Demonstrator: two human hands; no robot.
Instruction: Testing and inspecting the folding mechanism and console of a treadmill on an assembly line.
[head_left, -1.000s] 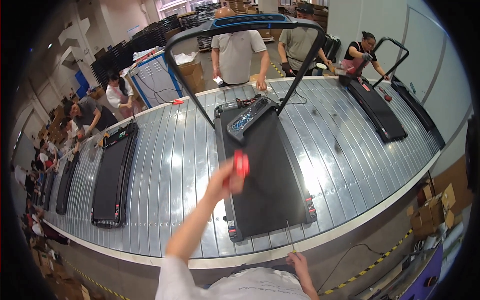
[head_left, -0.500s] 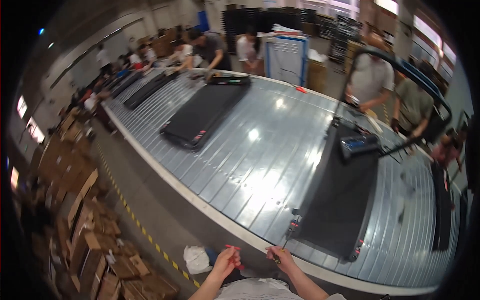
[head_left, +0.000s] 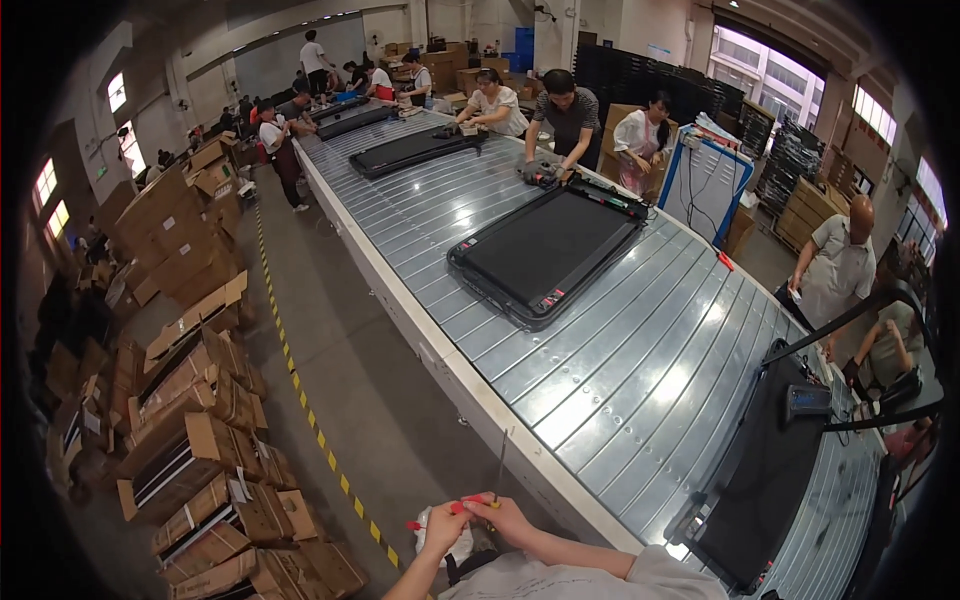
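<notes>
My left hand and my right hand meet close to my body at the bottom edge. Between them is a red-handled tool; its thin metal shaft points up, and a red end shows left of my left fist. The left hand wraps the red handle, while the right fingers pinch it near the shaft's base. Both hands hang over the floor just short of the silver slatted conveyor. A black treadmill with raised handlebars lies on the conveyor to my right.
A flat black treadmill lies further up the belt, with people working at its far end. More people stand along the far side. Stacked cardboard boxes line the left, past a yellow-black floor stripe. A blue-framed cart stands behind.
The view has swung left along the belt. My left hand, raised over the treadmill with the red tool a second ago, has come down to meet the right hand near my body.
</notes>
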